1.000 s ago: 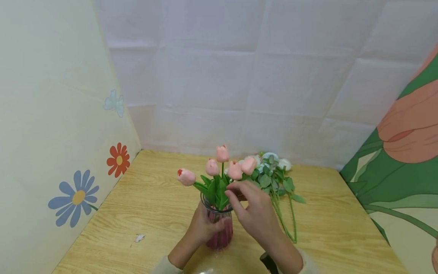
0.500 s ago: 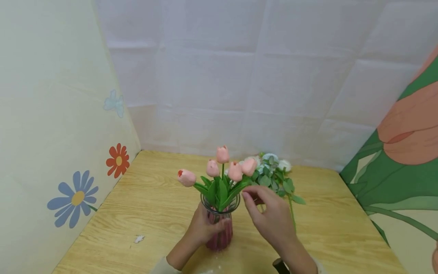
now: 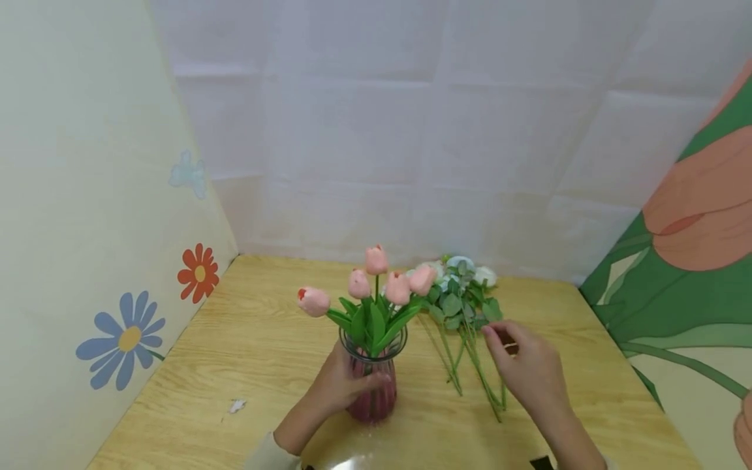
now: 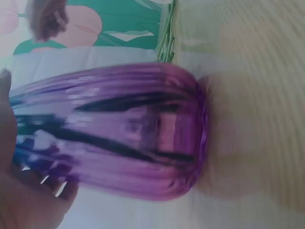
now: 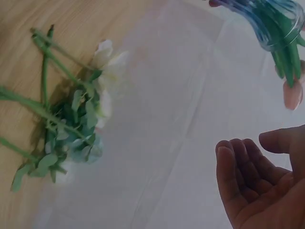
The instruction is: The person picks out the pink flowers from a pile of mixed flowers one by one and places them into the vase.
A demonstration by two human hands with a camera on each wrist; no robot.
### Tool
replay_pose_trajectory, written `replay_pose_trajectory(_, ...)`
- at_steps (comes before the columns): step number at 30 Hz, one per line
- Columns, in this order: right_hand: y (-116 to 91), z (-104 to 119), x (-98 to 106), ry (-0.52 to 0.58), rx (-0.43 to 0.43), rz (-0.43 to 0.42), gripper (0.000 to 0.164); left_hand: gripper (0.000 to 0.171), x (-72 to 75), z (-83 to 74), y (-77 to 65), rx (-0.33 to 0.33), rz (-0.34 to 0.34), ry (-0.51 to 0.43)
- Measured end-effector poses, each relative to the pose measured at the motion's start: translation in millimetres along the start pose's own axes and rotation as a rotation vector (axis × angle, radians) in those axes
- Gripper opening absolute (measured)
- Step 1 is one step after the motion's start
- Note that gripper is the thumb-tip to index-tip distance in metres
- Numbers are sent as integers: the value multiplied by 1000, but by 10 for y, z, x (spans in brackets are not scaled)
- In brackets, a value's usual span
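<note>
Pink tulips (image 3: 397, 288) with green leaves (image 3: 376, 326) stand in a ribbed glass vase (image 3: 376, 401), clear at the rim and pink-purple lower down. The left hand (image 3: 336, 384) grips the vase from its left side, thumb across the front. Dark stems (image 4: 90, 138) show through the vase wall in the left wrist view. To the right of the vase, the right hand (image 3: 531, 369) is in the air with nothing in its loosely bent fingers, as the right wrist view of the hand (image 5: 257, 186) confirms. It is nearest the stems (image 3: 478, 372) of the loose flowers.
White and pale blue flowers (image 3: 461, 264) with green leaves lie on the wooden table (image 3: 264, 326) behind and right of the vase. A small white scrap (image 3: 237, 406) lies at the left. Pale cloth (image 3: 352, 130) hangs behind, with flower-printed panels at both sides.
The right hand has moved from the tulip leaves at the vase rim away to the right, uncovering the loose stems. The left hand still holds the vase in much the same place.
</note>
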State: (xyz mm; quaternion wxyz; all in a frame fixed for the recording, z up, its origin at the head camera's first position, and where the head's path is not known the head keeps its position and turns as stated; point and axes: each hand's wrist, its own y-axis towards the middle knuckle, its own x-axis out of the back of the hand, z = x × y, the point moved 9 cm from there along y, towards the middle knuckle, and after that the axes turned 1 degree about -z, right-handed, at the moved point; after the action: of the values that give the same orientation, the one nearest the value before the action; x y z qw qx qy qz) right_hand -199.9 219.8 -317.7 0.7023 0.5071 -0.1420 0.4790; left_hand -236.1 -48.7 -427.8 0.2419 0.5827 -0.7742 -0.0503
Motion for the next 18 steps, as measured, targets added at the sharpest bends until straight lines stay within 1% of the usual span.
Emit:
replay_pose_trajectory(2,-24,-150,37,-24,-31,3,13,90,24,11,-21,0,33,36)
replay_pose_trajectory(5,-53,-362,61,-45,-64,18,17,92,76,37,-71,19,77,73)
replay_pose_trajectory(10,-82,-680,35,-68,-117,84,27,92,180,74,-130,29,175,151)
replay_pose_trajectory(14,-81,-901,1,-75,-155,136,36,93,256,89,-101,-20,250,192)
replay_pose_trajectory(17,-88,-1027,-41,-91,-163,189,42,89,334,86,-81,-69,284,217)
replay_pose_trajectory(18,-90,-1063,-59,-99,-161,211,44,85,365,90,-74,-73,296,224)
